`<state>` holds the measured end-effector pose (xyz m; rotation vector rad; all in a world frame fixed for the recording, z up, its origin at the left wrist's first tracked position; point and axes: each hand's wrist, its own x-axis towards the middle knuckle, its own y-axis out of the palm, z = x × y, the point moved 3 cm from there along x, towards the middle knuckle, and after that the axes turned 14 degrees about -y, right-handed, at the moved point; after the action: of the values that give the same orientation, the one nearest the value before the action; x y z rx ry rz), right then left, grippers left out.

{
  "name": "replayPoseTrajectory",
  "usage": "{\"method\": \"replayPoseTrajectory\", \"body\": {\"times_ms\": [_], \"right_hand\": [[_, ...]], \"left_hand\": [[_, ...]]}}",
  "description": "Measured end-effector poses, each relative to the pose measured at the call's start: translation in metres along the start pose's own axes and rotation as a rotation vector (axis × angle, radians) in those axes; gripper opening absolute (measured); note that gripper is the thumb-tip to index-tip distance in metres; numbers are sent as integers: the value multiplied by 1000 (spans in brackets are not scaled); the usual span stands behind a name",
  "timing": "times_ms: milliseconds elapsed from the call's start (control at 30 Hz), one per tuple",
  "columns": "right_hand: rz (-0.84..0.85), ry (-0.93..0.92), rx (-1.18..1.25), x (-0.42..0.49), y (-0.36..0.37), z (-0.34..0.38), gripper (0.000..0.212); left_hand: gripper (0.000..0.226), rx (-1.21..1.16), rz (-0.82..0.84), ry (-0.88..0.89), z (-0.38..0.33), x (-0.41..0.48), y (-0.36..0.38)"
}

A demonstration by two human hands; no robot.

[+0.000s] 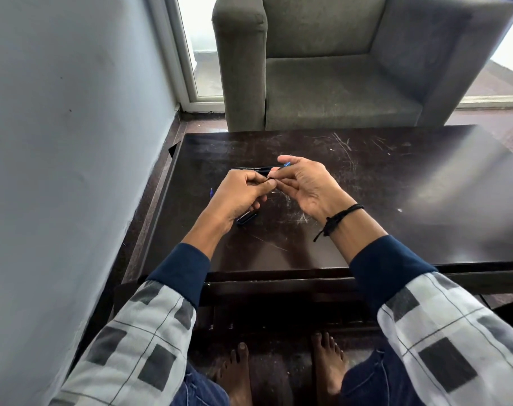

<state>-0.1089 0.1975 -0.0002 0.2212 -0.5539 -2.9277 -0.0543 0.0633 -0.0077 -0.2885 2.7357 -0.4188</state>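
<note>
Checked sleeves point(150, 341) and bare feet point(234, 373) nearest; I am seated at the near edge of the table point(396, 186), forearms raised above it.

Obs.: right hand point(305, 186) has thumb and forefinger pressed together on a thin refill point(286, 164), blue tip pointing up and away from me. Pinched rather than fisted, I judge, so the tip stays visible and can be steered. Left hand point(240, 194) has fingers curled, thumb and forefinger tips closed on the refill's near end. Whether a small part sits between them I cannot tell.

Both hands are held clear of the table top, left of its middle, so the work is done in the air close to the loose parts.

Parts laid out: black pen barrel point(249, 169) lies flat just beyond my hands, toward the far edge. Ridged black piece point(247, 218) lies under my left hand. A small blue bit point(211, 192) is near the left edge. All are within reach, apart from one another, presumably for reassembly.

Grey armchair point(337, 83) stands beyond the far edge.
</note>
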Motion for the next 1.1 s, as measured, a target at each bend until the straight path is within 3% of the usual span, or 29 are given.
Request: {"method": "replayPoseTrajectory", "body": {"times_ms": [300,700,967,1100], "right_hand": [[1,-4,-18,1,0,-1,44],[27,-6,-10,-3,2,7,51],[12,-30,-238,2,-2,-1,33],[21,-68,-223,1,-2,1,28]], "left_hand": [[17,24,-12,6,-3,-2,-1],[33,18,54,-34,-5,-4,2],[31,15,54,-34,-3,-2,0],[29,34,46,-31,-3,-1,1]]}}
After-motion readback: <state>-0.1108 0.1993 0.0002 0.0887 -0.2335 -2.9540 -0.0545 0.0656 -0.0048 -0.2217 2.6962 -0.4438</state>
